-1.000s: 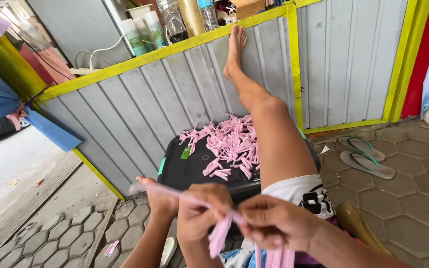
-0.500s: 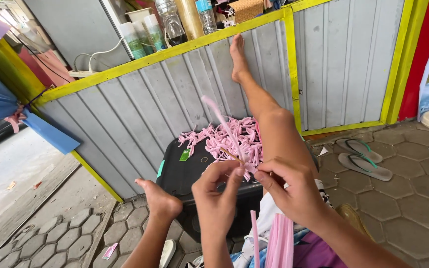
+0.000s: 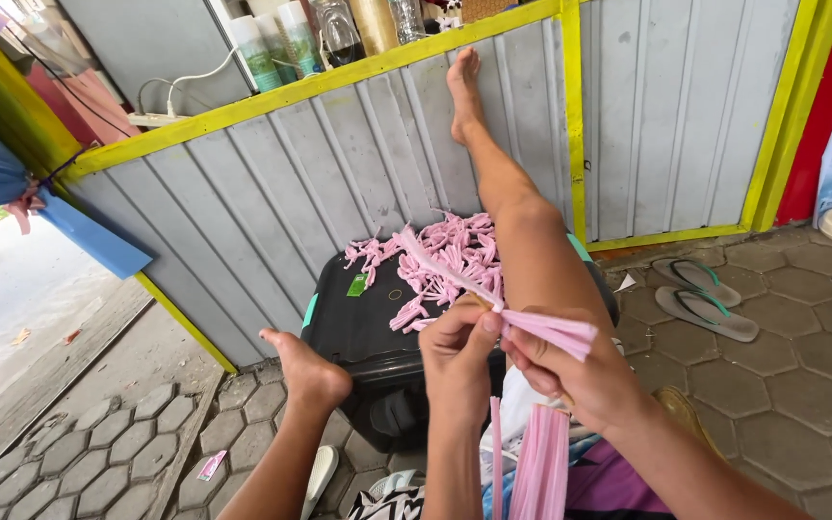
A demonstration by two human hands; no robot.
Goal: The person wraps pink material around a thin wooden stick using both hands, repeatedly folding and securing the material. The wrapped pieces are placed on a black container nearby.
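Grey corrugated metal wall [image 3: 320, 183] with yellow trim, hexagonal paving [image 3: 801, 376] underfoot; bottles and a white power strip along the ledge above.

Item 1: my left hand [image 3: 456, 351], fingers curled shut, thumb and forefinger pinching the gathered neck of a bundle of pink strips [image 3: 551, 332]. One long pink strip [image 3: 440, 265] runs up and to the left from that pinch point.

Item 2: my right hand [image 3: 580, 380], closed around the same bundle just beside the left, the fanned ends of the strips sticking out above my knuckles.

Item 3: more pink strips [image 3: 536, 462], hanging loose below both hands, over my lap.

Item 4: black lidded box [image 3: 368, 323], directly in front of me, behind my hands.

Item 5: heap of finished pink pieces [image 3: 445, 260], lying on the box lid, toward its far right side, touching my leg.

Item 6: my right leg [image 3: 522, 231], stretched across the box, foot propped against the wall. My left foot [image 3: 305, 366] rests at the near left corner of the box.

Item 7: pair of grey flip-flops [image 3: 705, 299], on the paving to the right, well apart from the box.
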